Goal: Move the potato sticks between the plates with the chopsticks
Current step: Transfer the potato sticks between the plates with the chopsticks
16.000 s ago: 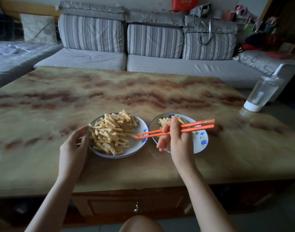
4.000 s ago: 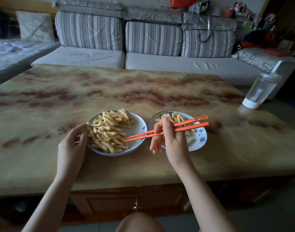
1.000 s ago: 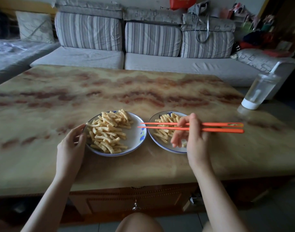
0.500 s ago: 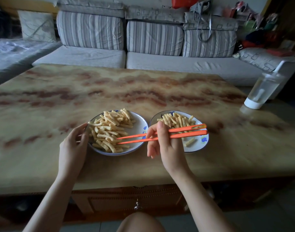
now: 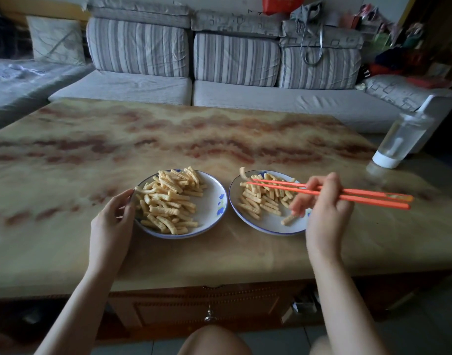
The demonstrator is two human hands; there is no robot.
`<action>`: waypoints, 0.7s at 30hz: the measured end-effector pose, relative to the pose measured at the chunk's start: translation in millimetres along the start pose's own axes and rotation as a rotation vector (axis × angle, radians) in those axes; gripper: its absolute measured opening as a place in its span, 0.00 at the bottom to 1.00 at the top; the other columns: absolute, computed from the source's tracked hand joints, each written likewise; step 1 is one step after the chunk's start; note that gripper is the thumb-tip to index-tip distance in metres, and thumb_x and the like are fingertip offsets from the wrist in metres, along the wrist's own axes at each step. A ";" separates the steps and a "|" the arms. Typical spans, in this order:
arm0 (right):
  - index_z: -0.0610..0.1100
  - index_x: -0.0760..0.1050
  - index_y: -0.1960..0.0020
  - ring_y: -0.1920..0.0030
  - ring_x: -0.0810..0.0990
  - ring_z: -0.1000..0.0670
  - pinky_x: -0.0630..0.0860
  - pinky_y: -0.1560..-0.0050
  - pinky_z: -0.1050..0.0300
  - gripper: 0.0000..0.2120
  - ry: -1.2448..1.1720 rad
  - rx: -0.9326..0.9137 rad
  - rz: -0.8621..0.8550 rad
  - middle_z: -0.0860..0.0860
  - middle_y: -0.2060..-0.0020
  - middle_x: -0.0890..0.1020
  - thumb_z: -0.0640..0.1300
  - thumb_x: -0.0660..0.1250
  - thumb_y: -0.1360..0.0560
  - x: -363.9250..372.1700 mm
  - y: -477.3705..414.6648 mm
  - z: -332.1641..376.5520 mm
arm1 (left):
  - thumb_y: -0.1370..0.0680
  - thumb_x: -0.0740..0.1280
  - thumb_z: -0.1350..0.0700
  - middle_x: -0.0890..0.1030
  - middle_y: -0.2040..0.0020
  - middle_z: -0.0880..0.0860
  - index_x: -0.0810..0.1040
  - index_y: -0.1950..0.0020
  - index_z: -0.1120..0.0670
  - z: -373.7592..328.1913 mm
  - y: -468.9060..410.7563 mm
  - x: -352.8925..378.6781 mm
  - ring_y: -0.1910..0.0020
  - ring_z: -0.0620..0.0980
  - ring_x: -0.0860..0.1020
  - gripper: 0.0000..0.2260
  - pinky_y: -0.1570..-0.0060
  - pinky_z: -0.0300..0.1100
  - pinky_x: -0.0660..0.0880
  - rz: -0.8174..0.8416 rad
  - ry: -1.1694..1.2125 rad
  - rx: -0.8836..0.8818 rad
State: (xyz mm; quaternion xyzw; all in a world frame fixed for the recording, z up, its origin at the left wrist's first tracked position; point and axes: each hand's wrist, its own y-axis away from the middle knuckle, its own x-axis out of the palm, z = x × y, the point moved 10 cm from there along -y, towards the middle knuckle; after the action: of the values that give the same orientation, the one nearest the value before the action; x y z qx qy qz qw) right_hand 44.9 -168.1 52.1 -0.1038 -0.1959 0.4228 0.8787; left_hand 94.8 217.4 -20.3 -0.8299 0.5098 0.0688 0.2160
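Two white plates with blue trim stand side by side near the table's front edge. The left plate (image 5: 212, 201) holds a big heap of crinkled potato sticks (image 5: 169, 199). The right plate (image 5: 268, 222) holds a smaller pile (image 5: 264, 198). My right hand (image 5: 322, 206) grips the orange chopsticks (image 5: 353, 194), which point left over the right plate. One potato stick (image 5: 242, 173) is at their tips, above that plate's far left rim. My left hand (image 5: 112, 219) holds the left plate's left rim with thumb and fingers.
A clear plastic bottle with a white base (image 5: 399, 142) stands at the marbled table's (image 5: 168, 139) right edge. A striped grey sofa (image 5: 219, 73) runs behind the table. My knee (image 5: 214, 340) shows below the table's front edge.
My right hand swung right with the chopsticks, from the left plate's heap to over the right plate; a stick now sits at their tips. My left hand stayed on the left plate.
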 end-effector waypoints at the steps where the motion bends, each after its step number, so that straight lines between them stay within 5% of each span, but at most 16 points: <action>1: 0.42 0.67 0.66 0.83 0.70 0.50 0.63 0.81 0.65 0.20 0.019 -0.010 -0.055 0.47 0.84 0.71 0.44 0.50 0.17 -10.0 -5.1 -0.2 | 0.21 0.64 0.53 0.79 0.51 0.45 0.79 0.38 0.51 0.1 -0.1 -0.3 0.51 0.41 0.76 0.12 0.55 0.34 0.68 -0.001 -0.001 -0.001; 6: 0.44 0.68 0.67 0.81 0.71 0.48 0.65 0.78 0.63 0.20 0.118 -0.034 -0.221 0.47 0.83 0.73 0.48 0.51 0.18 -43.8 -18.5 -4.9 | 0.21 0.64 0.54 0.78 0.51 0.46 0.79 0.38 0.52 -0.8 1.0 -0.5 0.50 0.41 0.76 0.13 0.53 0.35 0.67 -0.001 -0.007 0.000; 14: 0.44 0.69 0.67 0.80 0.72 0.46 0.65 0.78 0.64 0.20 0.166 -0.078 -0.207 0.43 0.80 0.74 0.48 0.53 0.18 -42.3 -17.7 -4.5 | 0.21 0.64 0.55 0.78 0.50 0.45 0.78 0.37 0.52 -2.9 1.0 -1.0 0.50 0.41 0.75 0.13 0.53 0.35 0.67 -0.002 -0.020 0.002; 21: 0.42 0.68 0.63 0.81 0.69 0.51 0.63 0.79 0.64 0.19 0.016 -0.113 0.066 0.44 0.80 0.70 0.43 0.49 0.16 5.5 8.6 13.9 | 0.21 0.64 0.55 0.78 0.51 0.47 0.78 0.37 0.52 -1.5 0.8 -2.0 0.51 0.42 0.75 0.13 0.53 0.36 0.67 -0.005 -0.024 0.002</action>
State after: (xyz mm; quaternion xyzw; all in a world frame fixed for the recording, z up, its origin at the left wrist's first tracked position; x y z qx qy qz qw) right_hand 36.0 -158.2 63.0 -0.1631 -0.2090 0.4388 0.8586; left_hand 93.0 218.0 -18.5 -0.8301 0.5052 0.0776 0.2229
